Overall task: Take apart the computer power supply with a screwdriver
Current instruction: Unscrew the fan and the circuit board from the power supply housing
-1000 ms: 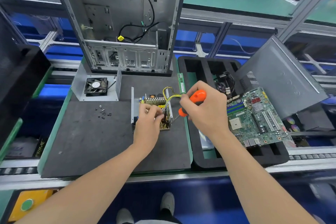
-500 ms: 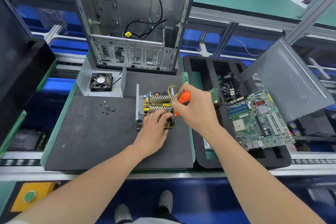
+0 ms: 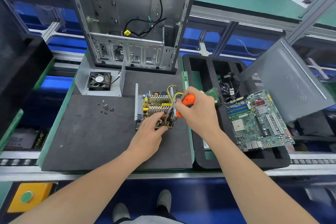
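Since a second ago, the right hand (image 3: pixel 198 112) has come in leftward to the right edge of the opened power supply (image 3: pixel 156 104), a bare circuit board with silver finned heat sinks on a grey metal base. The left hand (image 3: pixel 148 132) has slid onto its near end. The right hand's fingers are curled tight round the orange-handled screwdriver (image 3: pixel 189 100). Only two patches of the handle show, and its shaft and tip are hidden behind the hand and the yellow wires (image 3: pixel 172 90). The handle slants from upper right down to lower left, toward the supply's near right corner. The left hand's fingers lie stretched over the board, covering that end and gripping nothing visible. The supply sits on the dark grey foam mat (image 3: pixel 94 132), its long axis running away from the person and its upright metal wall on the left.
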`<state>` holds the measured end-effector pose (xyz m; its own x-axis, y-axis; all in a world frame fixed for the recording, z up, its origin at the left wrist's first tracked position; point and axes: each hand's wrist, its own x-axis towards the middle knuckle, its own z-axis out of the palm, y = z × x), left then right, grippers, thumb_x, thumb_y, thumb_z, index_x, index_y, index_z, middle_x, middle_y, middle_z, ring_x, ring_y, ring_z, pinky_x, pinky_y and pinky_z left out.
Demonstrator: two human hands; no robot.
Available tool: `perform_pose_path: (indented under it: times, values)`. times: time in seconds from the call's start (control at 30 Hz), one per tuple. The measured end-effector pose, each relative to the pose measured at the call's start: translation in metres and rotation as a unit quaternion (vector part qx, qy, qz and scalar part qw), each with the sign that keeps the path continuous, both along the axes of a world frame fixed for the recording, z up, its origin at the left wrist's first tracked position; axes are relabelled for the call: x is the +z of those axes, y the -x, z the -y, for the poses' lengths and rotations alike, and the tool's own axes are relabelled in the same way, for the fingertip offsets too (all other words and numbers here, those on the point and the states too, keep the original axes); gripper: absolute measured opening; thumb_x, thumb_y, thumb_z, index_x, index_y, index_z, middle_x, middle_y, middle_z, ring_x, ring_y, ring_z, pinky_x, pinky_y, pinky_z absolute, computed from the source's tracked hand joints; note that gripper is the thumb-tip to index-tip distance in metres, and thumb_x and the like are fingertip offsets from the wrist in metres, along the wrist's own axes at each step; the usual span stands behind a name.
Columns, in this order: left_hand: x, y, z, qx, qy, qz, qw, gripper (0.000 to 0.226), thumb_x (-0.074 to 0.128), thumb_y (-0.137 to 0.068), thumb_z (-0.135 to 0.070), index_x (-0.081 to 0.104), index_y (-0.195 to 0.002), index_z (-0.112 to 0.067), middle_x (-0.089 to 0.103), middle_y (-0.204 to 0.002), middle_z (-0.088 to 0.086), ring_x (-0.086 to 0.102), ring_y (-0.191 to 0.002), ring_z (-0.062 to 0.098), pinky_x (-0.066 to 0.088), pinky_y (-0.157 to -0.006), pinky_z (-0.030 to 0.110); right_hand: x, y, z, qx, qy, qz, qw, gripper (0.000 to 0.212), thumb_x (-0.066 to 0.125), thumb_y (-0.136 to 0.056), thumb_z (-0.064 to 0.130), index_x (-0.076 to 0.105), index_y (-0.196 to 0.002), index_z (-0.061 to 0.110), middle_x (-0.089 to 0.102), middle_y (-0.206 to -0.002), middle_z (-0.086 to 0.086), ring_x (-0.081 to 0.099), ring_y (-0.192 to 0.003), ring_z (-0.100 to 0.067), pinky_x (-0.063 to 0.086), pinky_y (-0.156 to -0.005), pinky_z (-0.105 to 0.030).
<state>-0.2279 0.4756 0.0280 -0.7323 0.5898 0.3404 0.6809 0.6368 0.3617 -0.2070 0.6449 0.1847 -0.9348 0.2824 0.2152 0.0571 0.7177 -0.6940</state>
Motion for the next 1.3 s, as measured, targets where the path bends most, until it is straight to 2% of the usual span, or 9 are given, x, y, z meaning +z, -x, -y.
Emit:
perform_pose_path:
  times: [0.13, 0.33, 0.53, 0.77, 0.93, 1.1, 1.17, 1.23, 1.3]
  values:
    - [0.002, -0.005, 0.007, -0.025, 0.015, -0.002, 1.0, 0.043, 0.074, -0.074, 0.007, 0.075, -0.114, -0.009, 0.049, -0.149, 0.025, 0.049, -0.137, 0.043, 0.046, -0.106, 0.053, -0.001, 0.0, -0.001, -0.003, 0.0, -0.002, 1.0, 0.014, 0.076, -0.085, 0.021, 0.065, -0.078, 0.016, 0.065, -0.064, 0.004, 0.06, -0.071, -0.018, 0.045, -0.061, -0.021]
    - [0.005, -0.006, 0.007, -0.026, 0.055, 0.018, 0.998, 0.051, 0.067, -0.084, -0.003, 0.067, -0.133, -0.018, 0.036, -0.16, 0.02, 0.033, -0.149, 0.039, 0.037, -0.118, 0.052, -0.004, 0.002, 0.001, 0.008, -0.012, -0.008, 1.0, 0.015, 0.076, -0.086, 0.02, 0.064, -0.078, 0.014, 0.066, -0.066, 0.001, 0.06, -0.071, -0.021, 0.047, -0.063, -0.029]
    - [0.004, -0.006, 0.007, -0.022, 0.067, 0.02, 0.997, 0.051, 0.067, -0.086, -0.008, 0.064, -0.135, -0.02, 0.032, -0.163, 0.018, 0.029, -0.152, 0.038, 0.034, -0.119, 0.054, -0.004, 0.003, 0.001, 0.012, -0.017, -0.003, 1.0, 0.015, 0.076, -0.086, 0.024, 0.064, -0.079, 0.017, 0.066, -0.066, 0.002, 0.061, -0.069, -0.019, 0.05, -0.064, -0.03]
    - [0.003, -0.005, 0.007, -0.026, 0.058, 0.024, 0.998, 0.049, 0.066, -0.087, -0.008, 0.064, -0.134, -0.02, 0.032, -0.163, 0.017, 0.029, -0.152, 0.037, 0.033, -0.12, 0.053, -0.002, 0.005, -0.002, 0.004, 0.007, 0.022, 1.0, 0.014, 0.075, -0.087, 0.024, 0.065, -0.08, 0.016, 0.066, -0.067, 0.0, 0.067, -0.075, -0.028, 0.059, -0.07, -0.046]
    - [0.002, -0.004, 0.008, -0.026, 0.058, 0.027, 0.998, 0.05, 0.065, -0.087, -0.009, 0.063, -0.135, -0.022, 0.031, -0.164, 0.016, 0.027, -0.153, 0.035, 0.031, -0.119, 0.051, -0.004, 0.005, 0.005, 0.036, -0.035, 0.009, 0.999, 0.016, 0.075, -0.086, 0.023, 0.063, -0.078, 0.017, 0.064, -0.063, 0.0, 0.059, -0.069, -0.017, 0.048, -0.063, -0.028]
    - [-0.001, -0.004, 0.008, -0.027, 0.055, 0.024, 0.998, 0.051, 0.065, -0.086, -0.008, 0.062, -0.135, -0.021, 0.03, -0.163, 0.016, 0.027, -0.152, 0.036, 0.031, -0.119, 0.052, 0.005, 0.01, -0.005, 0.07, -0.062, 0.072, 0.993, 0.015, 0.078, -0.081, 0.025, 0.063, -0.083, 0.021, 0.064, -0.075, 0.006, 0.057, -0.077, -0.012, 0.045, -0.066, -0.026]
    - [-0.001, -0.004, 0.008, -0.028, 0.054, 0.025, 0.998, 0.051, 0.065, -0.086, -0.008, 0.062, -0.134, -0.021, 0.03, -0.163, 0.017, 0.027, -0.152, 0.036, 0.032, -0.119, 0.052, 0.012, 0.011, -0.012, 0.078, -0.065, 0.094, 0.99, 0.025, 0.079, -0.079, 0.022, 0.057, -0.091, 0.025, 0.058, -0.075, 0.009, 0.054, -0.074, -0.008, 0.04, -0.061, -0.02]
    - [-0.002, -0.004, 0.007, -0.03, 0.055, 0.026, 0.998, 0.05, 0.064, -0.086, -0.008, 0.061, -0.135, -0.021, 0.03, -0.163, 0.017, 0.027, -0.152, 0.036, 0.032, -0.119, 0.052, 0.016, 0.011, -0.012, 0.092, -0.102, 0.104, 0.985, 0.03, 0.077, -0.082, 0.021, 0.052, -0.097, 0.025, 0.055, -0.072, 0.008, 0.053, -0.072, -0.01, 0.04, -0.057, -0.023]
    - [-0.002, -0.004, 0.007, -0.03, 0.054, 0.026, 0.998, 0.05, 0.064, -0.087, -0.008, 0.061, -0.135, -0.021, 0.029, -0.163, 0.016, 0.026, -0.152, 0.036, 0.032, -0.119, 0.052, 0.017, 0.011, -0.005, 0.092, -0.196, 0.125, 0.968, 0.025, 0.07, -0.089, 0.027, 0.046, -0.098, 0.022, 0.054, -0.074, 0.003, 0.055, -0.077, -0.025, 0.047, -0.06, -0.035]
